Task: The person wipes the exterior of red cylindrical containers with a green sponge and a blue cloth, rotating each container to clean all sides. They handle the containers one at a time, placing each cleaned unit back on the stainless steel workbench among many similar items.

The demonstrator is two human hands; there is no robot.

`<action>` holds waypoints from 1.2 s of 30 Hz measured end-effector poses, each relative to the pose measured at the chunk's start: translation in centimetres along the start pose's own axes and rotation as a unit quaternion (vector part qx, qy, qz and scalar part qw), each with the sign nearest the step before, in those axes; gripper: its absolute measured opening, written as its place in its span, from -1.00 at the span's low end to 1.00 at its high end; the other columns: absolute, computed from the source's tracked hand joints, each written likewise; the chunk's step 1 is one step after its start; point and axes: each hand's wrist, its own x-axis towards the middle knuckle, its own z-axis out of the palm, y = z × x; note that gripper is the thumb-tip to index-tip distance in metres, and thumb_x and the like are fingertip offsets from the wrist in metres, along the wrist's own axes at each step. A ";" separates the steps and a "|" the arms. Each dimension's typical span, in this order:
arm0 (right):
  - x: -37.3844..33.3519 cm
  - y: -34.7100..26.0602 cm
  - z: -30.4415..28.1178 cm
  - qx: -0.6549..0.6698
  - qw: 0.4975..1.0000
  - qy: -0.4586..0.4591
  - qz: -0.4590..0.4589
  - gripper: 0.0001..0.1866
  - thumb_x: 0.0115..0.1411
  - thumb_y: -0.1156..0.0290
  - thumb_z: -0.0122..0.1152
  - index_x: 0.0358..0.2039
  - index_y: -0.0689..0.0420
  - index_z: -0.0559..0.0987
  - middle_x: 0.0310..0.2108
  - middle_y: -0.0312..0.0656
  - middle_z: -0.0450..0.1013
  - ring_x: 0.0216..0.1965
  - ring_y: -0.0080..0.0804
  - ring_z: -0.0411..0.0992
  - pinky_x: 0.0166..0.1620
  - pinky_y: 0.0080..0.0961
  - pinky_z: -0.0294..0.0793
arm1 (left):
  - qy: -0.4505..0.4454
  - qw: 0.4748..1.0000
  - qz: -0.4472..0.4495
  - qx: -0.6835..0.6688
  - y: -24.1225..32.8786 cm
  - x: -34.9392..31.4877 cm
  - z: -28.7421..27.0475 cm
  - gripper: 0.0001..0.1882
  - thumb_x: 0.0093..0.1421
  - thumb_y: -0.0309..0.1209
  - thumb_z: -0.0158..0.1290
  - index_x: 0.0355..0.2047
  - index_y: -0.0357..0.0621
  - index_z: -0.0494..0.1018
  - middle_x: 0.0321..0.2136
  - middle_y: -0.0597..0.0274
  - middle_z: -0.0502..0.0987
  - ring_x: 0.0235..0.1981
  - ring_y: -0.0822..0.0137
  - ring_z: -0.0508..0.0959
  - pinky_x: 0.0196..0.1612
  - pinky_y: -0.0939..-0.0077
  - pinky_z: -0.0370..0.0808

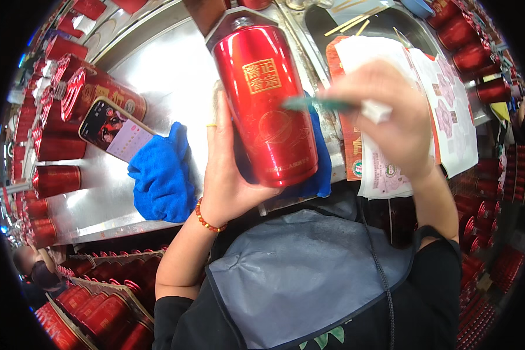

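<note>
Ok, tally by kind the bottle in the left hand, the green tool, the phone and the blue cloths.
Red bottle, in the left hand: 1
Green tool, blurred, in the right hand: 1
Phone: 1
Blue cloths, one by the phone, one behind the bottle: 2
Total: 5

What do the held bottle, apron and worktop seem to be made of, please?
Bottle: perhaps glass or ceramic; a glossy red coating with sharp highlights hides it.
Apron: probably coated fabric, dull grey and softly creased.
Worktop: likely metal, silvery with bright glare.
</note>
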 end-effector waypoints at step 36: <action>7.7 -3.8 -1.6 -0.116 0.978 -0.161 -0.064 -0.75 -0.05 0.60 0.43 -0.30 0.07 0.76 -0.51 -0.25 0.48 -0.46 -0.38 0.39 -0.35 -0.54 0.33 | 0.028 0.999 0.024 -0.009 1.5 -1.3 -0.7 0.11 -0.02 -0.36 0.39 0.40 -0.51 -0.03 0.40 -0.50 -0.06 0.42 -0.35 0.08 0.37 0.09 0.24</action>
